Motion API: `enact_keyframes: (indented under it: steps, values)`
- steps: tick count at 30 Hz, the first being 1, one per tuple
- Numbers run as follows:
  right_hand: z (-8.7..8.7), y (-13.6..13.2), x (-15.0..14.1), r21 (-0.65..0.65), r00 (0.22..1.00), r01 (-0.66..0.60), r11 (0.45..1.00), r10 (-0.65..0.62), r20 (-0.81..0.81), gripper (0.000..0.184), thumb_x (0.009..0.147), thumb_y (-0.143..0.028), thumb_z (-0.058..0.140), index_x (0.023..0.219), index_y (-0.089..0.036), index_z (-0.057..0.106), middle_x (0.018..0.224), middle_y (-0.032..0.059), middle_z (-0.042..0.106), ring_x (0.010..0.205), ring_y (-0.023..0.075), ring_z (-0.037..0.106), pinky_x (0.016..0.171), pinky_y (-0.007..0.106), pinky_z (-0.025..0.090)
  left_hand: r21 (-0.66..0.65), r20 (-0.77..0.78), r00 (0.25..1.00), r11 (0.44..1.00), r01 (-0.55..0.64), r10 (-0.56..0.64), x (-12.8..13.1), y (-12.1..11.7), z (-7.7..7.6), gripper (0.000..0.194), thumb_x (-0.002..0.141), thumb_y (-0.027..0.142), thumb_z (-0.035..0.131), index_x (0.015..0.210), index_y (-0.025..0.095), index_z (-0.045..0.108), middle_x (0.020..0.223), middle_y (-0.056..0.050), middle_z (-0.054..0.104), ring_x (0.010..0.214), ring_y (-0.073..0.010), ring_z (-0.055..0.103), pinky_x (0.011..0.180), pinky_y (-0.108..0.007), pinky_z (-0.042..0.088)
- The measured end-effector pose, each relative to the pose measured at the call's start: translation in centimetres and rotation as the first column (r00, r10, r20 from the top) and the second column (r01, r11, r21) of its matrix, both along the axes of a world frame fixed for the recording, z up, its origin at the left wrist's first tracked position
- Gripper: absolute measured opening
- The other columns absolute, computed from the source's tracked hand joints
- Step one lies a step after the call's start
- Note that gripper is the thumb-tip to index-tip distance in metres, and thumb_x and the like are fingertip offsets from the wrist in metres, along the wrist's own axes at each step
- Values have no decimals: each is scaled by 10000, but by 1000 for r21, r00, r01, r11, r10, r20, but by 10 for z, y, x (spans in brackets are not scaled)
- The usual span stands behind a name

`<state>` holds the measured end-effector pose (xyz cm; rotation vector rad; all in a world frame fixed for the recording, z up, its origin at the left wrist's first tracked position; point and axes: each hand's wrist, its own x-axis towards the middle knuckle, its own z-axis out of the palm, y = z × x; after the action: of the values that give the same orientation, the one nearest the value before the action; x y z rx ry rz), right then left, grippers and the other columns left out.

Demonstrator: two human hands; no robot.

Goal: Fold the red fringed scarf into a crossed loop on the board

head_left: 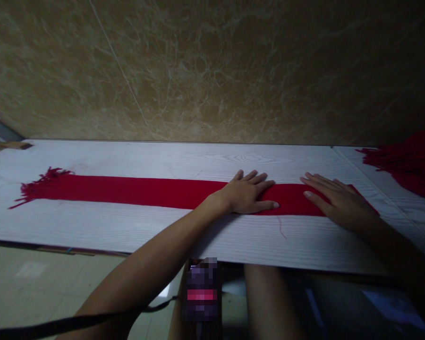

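Observation:
A long red scarf point(134, 190) lies flat along a white wood-grain table point(127, 226), with its fringed end point(38, 186) at the left. My left hand point(250, 193) rests flat on the scarf near its middle, fingers stretched out and apart. My right hand point(335, 200) lies flat on the scarf's right part, fingers extended and pointing left. Both palms press on the cloth and neither hand grips anything.
A pile of more red fringed cloth point(411, 163) sits at the table's far right. A marbled beige wall point(212, 71) stands right behind the table. Below the front edge are my legs, a phone point(201, 290) and a dark strap point(74, 323) over a tiled floor.

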<state>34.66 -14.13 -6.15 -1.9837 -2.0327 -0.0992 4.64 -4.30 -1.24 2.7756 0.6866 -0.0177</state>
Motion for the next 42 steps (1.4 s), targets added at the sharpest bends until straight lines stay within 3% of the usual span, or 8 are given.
enact_keyframes:
  steps: [42]
  values:
    - [4, -1, -4, 7, 1000, 5, 1000, -5, -13, 591, 999, -577, 422, 1483, -308, 627, 1584, 65, 597, 1479, 343, 535, 1223, 608, 425, 15, -1, 1000, 1000, 4, -4, 0, 0, -1, 849, 1038, 754, 359, 1699, 224, 296, 1775, -98, 223, 1656, -331, 161, 1332, -607, 100]
